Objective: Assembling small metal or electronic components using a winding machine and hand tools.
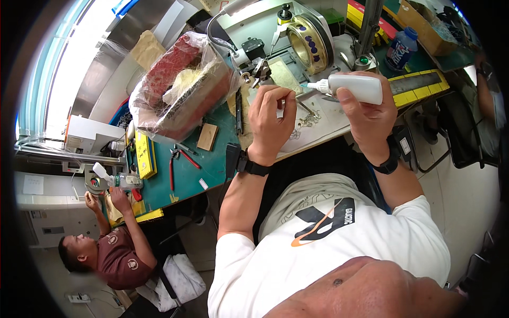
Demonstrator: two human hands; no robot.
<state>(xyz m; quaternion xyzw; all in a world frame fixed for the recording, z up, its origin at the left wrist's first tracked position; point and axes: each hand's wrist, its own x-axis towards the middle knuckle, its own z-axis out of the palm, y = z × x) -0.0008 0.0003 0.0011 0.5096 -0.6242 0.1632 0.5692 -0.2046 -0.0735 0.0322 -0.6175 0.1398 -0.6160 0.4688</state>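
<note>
We had bright, fairly even light over the hands (273, 124), which came out reasonably sharp. Far to their left, the window (63, 53) washed out to white, and beyond them a lit lamp (237, 6) glowed. Glare streaked the clear plastic bag (154, 114) just left of the hands. On their near side, under the desk (212, 167), we saw deep shadow. Toward the rim we found straight edges bending, details softening and a black border.
</note>
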